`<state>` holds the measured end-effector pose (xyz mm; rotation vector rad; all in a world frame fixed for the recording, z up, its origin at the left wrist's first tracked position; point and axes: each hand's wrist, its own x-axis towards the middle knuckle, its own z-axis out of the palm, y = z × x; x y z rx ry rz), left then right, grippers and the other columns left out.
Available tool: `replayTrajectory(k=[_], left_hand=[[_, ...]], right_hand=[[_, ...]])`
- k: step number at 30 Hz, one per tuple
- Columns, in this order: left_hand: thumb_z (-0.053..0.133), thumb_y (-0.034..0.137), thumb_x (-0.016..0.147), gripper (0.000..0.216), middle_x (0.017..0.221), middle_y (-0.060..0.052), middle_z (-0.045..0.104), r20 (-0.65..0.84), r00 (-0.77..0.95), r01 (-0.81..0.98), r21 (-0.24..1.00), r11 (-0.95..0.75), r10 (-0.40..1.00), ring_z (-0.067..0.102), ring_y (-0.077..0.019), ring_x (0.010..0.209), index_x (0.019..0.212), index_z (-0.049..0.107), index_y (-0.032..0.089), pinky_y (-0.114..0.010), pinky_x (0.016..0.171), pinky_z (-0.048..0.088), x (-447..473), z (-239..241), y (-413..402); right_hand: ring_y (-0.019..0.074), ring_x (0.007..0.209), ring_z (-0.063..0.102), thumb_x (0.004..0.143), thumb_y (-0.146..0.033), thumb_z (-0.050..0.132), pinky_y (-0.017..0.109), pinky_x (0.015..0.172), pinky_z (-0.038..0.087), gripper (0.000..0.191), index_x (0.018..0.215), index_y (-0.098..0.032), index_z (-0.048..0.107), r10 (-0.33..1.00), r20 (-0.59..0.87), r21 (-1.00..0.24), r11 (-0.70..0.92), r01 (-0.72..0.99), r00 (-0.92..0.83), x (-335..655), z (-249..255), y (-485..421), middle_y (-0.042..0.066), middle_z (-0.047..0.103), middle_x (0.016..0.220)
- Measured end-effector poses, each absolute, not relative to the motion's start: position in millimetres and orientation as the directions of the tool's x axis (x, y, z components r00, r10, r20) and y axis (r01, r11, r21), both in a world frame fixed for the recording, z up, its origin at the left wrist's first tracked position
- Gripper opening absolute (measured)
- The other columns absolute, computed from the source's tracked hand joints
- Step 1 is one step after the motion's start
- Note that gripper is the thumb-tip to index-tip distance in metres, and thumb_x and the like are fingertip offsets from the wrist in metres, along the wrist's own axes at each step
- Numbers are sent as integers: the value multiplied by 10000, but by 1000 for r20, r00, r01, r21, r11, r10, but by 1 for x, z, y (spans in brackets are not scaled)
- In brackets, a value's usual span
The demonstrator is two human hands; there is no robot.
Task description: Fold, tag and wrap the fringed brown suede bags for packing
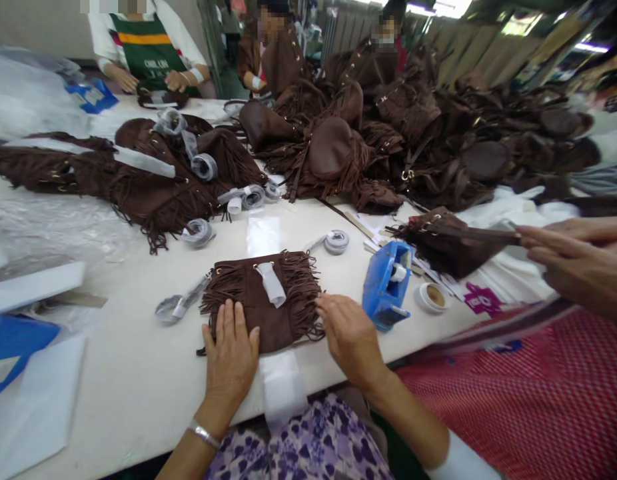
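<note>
A small brown suede fringed bag [263, 293] lies flat on the white table [138, 373] in front of me, with a grey paper-wrapped strap piece [271, 283] on its middle. My left hand [231, 357] rests flat on the bag's lower left part, fingers stretched out. My right hand [349, 337] touches the fringe at the bag's right edge, fingers bent down and apart, holding nothing. A strip of white paper [281, 390] lies under the bag's near edge.
A blue tape dispenser [387, 283] and a tape roll [432, 297] stand right of the bag. Piles of brown fringed bags [388, 147] cover the back of the table. A co-worker's hands [578, 260] at right hold another bag. Other people work at the far side.
</note>
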<state>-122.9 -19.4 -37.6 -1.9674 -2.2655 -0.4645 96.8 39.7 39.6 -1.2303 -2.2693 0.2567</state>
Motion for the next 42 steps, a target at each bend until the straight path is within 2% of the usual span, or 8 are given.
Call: replayTrajectory(k=[5,14,25,28,31,33,39,42], left_hand=[[358,278,979,653,1585,-243,225,251,-117,982,172,75,961,182,-355,1485,1532,97,50,-642,1172,159,-125,-36,-22],[395,305,981,659,1602,-211,200,218,-172,977,164,138,961,166,-327,1495,1537,117,86,-616,1191,134,-122,-36,-18],[509,423,934,872,1605,-286,45,314,-359,923,259,285,879,73,-395,1497,1532,-5,52,-666,1155,191,-118,-18,-28],[478,317,951,767,1622,-229,81,343,-184,962,255,97,921,90,-337,1507,1539,50,75,-585,1188,223,-116,-8,-26],[450,288,962,644,1588,-117,308,210,210,963,127,-240,955,179,-294,1497,1539,186,178,-578,1210,171,-127,-10,-17],[443,330,969,588,1555,-77,381,121,287,954,55,-295,950,213,-303,1486,1520,264,234,-624,1202,111,-146,-15,-13],[375,376,991,508,1488,-218,437,269,-286,958,65,279,920,301,-403,1433,1437,423,138,-742,1074,259,-201,2,-26],[429,344,976,519,1503,-210,417,382,-247,966,173,193,891,314,-334,1443,1446,401,124,-614,1143,300,-182,20,-23]], right_hand=[[238,1340,444,1005,-403,447,404,1150,349,436,1355,-152,514,418,320,-279,899,337,-850,50,19,32,110,538,1412],[254,1390,371,997,-475,425,420,1134,343,592,1460,-108,390,521,200,-279,842,462,-830,51,-13,46,162,368,1541],[274,1347,394,986,-525,413,438,1100,349,637,1465,-106,380,581,225,-332,800,499,-782,45,-21,44,153,398,1525],[278,1341,396,980,-507,442,441,1109,339,633,1461,-99,385,578,221,-341,801,493,-786,46,-22,44,154,394,1527],[270,1353,383,972,-462,483,433,1125,324,615,1451,-87,396,582,223,-349,797,493,-782,47,-22,43,156,424,1506],[265,1352,389,970,-476,484,433,1118,334,620,1451,-94,399,591,235,-350,792,500,-771,46,-22,43,158,435,1498],[262,1326,413,980,-515,441,429,1090,358,627,1456,-109,397,591,264,-349,795,495,-762,46,-23,42,150,427,1506],[269,1327,404,988,-519,417,427,1094,346,630,1460,-102,390,586,251,-345,798,494,-771,47,-23,42,145,411,1518]])
